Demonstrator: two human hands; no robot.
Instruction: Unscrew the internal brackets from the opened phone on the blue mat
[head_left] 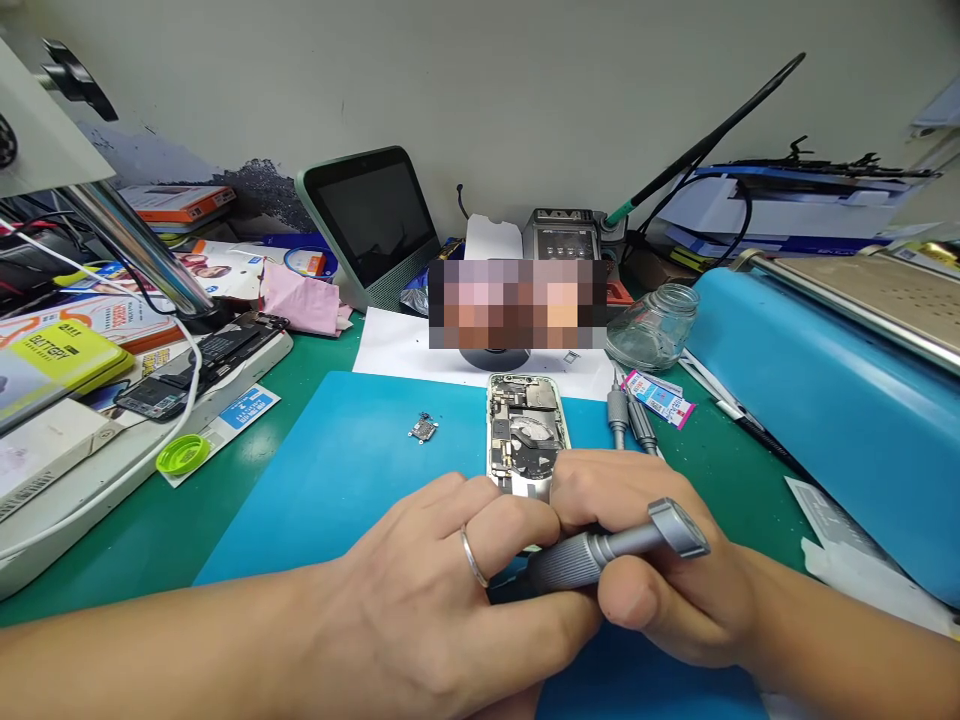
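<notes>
A grey screwdriver [574, 562] with a knurled grip lies slantwise between my hands, its flat end cap toward the right and its tip hidden. My right hand [660, 560] is closed around it, the thumb below the shaft and the fingers curled above. My left hand [465, 580], with a ring on one finger, is closed right against the grip; its fingertips are hidden, and what they pinch cannot be made out. Just beyond both hands lies an opened phone [527, 425] with its inside parts showing; the hands cover its near end.
Small metal parts [423, 428] lie on the blue mat [360, 460]. More screwdrivers [618, 412] lie beside the phone, near a glass jar [654, 330]. Another opened phone [202, 365] rests at left by a stand post [142, 240]. A blue machine [810, 400] stands at right.
</notes>
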